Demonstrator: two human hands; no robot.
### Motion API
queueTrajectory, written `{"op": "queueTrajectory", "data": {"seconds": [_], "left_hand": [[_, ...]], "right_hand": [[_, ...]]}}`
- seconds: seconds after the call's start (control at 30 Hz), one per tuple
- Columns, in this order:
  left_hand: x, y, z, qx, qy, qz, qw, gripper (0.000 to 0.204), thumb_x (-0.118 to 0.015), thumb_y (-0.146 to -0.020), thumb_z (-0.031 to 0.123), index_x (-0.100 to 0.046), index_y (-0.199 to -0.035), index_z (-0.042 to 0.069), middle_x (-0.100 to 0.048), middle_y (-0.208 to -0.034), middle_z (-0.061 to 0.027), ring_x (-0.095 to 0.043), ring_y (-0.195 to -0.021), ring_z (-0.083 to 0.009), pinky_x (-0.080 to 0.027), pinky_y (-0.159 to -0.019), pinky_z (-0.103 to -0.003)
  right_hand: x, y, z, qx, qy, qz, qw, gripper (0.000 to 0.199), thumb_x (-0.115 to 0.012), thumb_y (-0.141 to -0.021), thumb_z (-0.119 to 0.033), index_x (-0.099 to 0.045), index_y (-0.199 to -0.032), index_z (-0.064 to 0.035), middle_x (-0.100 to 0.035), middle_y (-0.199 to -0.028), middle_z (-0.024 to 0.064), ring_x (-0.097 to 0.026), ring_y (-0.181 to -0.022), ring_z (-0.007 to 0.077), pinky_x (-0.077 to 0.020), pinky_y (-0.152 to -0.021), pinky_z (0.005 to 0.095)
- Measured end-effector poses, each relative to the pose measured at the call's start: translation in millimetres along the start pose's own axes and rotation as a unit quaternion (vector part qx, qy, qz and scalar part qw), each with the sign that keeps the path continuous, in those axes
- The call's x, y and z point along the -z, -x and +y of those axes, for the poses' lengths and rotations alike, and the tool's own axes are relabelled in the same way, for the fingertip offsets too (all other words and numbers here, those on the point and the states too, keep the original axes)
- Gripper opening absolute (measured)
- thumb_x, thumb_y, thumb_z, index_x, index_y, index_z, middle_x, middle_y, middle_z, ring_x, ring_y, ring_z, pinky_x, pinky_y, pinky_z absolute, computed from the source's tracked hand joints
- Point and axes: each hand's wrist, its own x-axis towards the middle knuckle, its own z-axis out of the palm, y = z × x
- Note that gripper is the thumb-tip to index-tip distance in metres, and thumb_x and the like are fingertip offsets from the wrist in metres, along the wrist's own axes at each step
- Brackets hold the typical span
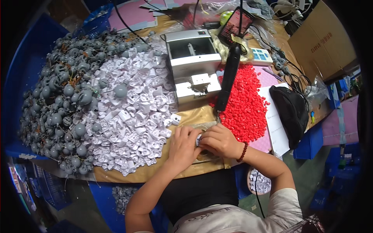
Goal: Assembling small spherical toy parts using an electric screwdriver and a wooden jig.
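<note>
My left hand (183,144) and my right hand (218,140) meet at the near edge of the table, fingers closed together on a small white plastic part (198,139) that is mostly hidden between them. A red bead bracelet (243,152) circles my right wrist. Just left of my hands lies a big heap of white plastic parts (134,116). Beyond it is a heap of grey ball-shaped parts (64,97). A pile of small red pieces (243,103) lies to the right of my hands.
A white and silver bench machine (193,64) stands behind my hands, with a black electric screwdriver (229,77) hanging beside it. A phone on a stand (236,22), a black pouch (290,110), a cardboard box (324,39) and blue crates (311,141) surround the table.
</note>
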Motion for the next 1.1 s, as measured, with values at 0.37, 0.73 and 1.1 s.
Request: {"op": "queueTrajectory", "data": {"seconds": [0.37, 0.73, 1.1], "left_hand": [[155, -49, -77, 0.037, -0.423, 0.213, 0.880, 0.051, -0.073, -0.078, 0.003, -0.063, -0.127, 0.008, -0.063, -0.119, -0.0150, -0.057, -0.113, -0.0359, -0.049, -0.096, -0.045], [234, -80, 9, -0.120, -0.116, 0.373, 0.913, 0.048, -0.074, -0.086, 0.000, -0.062, -0.131, 0.008, -0.067, -0.122, -0.0112, -0.067, -0.111, -0.0224, -0.057, -0.090, -0.035], [147, -31, 76, -0.122, 0.466, -0.183, 0.857, 0.047, -0.051, -0.067, -0.004, -0.062, -0.112, -0.001, -0.060, -0.126, -0.0169, -0.059, -0.119, -0.0274, -0.046, -0.104, -0.040]], "right_hand": [[-8, 15, -1, 0.006, 0.095, -0.050, 0.994, 0.026, -0.076, -0.082, -0.016, -0.068, -0.106, -0.0095, -0.063, -0.105, 0.0052, -0.059, -0.101, 0.0244, -0.0478, -0.080, 0.0374], [25, -1, -5, -0.116, -0.057, 0.038, 0.991, 0.038, -0.078, -0.082, -0.003, -0.066, -0.118, -0.0017, -0.064, -0.111, 0.0140, -0.063, -0.099, 0.0306, -0.0524, -0.084, 0.0393], [72, -73, -34, -0.024, -0.227, 0.040, 0.973, 0.056, -0.074, -0.087, -0.011, -0.056, -0.138, -0.0008, -0.062, -0.127, 0.0206, -0.063, -0.115, 0.0337, -0.0510, -0.096, 0.0406]]}}
